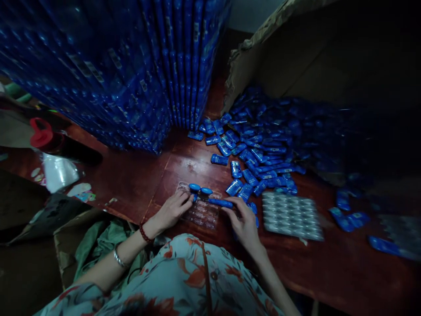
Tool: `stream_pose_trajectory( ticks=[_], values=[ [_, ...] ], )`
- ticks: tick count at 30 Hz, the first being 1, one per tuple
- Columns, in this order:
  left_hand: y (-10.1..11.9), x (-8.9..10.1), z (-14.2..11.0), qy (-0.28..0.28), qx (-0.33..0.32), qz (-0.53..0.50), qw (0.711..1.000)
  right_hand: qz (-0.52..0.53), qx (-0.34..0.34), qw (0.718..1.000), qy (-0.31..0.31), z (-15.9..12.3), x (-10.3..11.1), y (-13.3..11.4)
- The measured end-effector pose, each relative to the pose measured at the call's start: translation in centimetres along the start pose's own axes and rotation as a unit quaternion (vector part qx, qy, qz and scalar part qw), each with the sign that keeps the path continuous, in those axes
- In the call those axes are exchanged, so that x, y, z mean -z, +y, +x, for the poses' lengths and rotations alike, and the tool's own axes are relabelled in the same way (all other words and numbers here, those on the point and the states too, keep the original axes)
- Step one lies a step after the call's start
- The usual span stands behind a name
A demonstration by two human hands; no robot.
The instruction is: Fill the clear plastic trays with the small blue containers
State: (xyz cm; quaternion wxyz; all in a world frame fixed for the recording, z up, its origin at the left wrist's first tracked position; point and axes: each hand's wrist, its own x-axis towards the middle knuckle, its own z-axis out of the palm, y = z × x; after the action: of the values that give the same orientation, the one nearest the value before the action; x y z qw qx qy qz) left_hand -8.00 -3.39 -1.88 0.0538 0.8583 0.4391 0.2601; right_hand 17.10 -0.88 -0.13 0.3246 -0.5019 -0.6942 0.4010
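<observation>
A clear plastic tray with moulded pockets [201,216] lies on the table in front of me. Two blue packets [200,188] stand on edge in its far row. My left hand [176,206] is over the tray's left side, its fingertips closed on a small blue packet [195,197] that they mostly cover. At the tray's right side, my right hand [243,221] pinches another blue packet [219,202] between thumb and fingers, with the packet's far end pointing left over the tray.
Loose blue packets [259,153] spill from a large cardboard box [289,52] at right. Tall stacks of filled blue packs [131,79] rise at back left. Stacked clear trays [292,215] stand to my right. A dark bottle with a red lid [49,136] lies at left.
</observation>
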Motion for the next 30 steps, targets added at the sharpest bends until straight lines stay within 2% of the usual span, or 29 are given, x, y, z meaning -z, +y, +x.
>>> stream_pose_trajectory(
  ticks=[4,9,11,14,18,21,25,28,30],
  values=[
    [-0.1,0.5,-0.3,0.009,-0.035,0.017,0.999,-0.150,0.167,0.974,-0.041,0.4,-2.5,0.7],
    [0.2,0.5,-0.8,0.003,-0.022,0.022,1.000,-0.308,0.273,0.909,-0.070,1.2,-3.0,0.8],
    [0.4,0.7,-0.7,-0.013,-0.012,0.029,0.999,-0.361,0.280,0.883,-0.109,1.7,-2.8,-0.3],
    [0.6,1.4,0.2,-0.057,0.005,0.030,0.998,-0.427,0.250,0.850,-0.180,2.7,-3.0,-2.6],
    [0.3,2.0,1.7,-0.125,0.011,0.012,0.992,-0.469,0.212,0.820,-0.251,4.0,-3.6,-5.2],
    [-0.2,1.7,2.0,-0.128,0.021,0.010,0.992,-0.473,0.191,0.819,-0.261,4.6,-3.8,-5.8],
    [-0.7,1.1,1.8,-0.062,0.002,0.029,0.998,-0.483,0.154,0.829,-0.234,4.5,-3.8,-4.7],
    [-0.9,1.6,2.3,-0.020,0.000,0.030,0.999,-0.459,0.188,0.851,-0.172,3.7,-4.0,-2.9],
    [-1.3,2.1,3.6,0.010,0.032,0.000,0.999,-0.422,0.215,0.874,-0.108,3.0,-3.8,-1.6]
  ],
)
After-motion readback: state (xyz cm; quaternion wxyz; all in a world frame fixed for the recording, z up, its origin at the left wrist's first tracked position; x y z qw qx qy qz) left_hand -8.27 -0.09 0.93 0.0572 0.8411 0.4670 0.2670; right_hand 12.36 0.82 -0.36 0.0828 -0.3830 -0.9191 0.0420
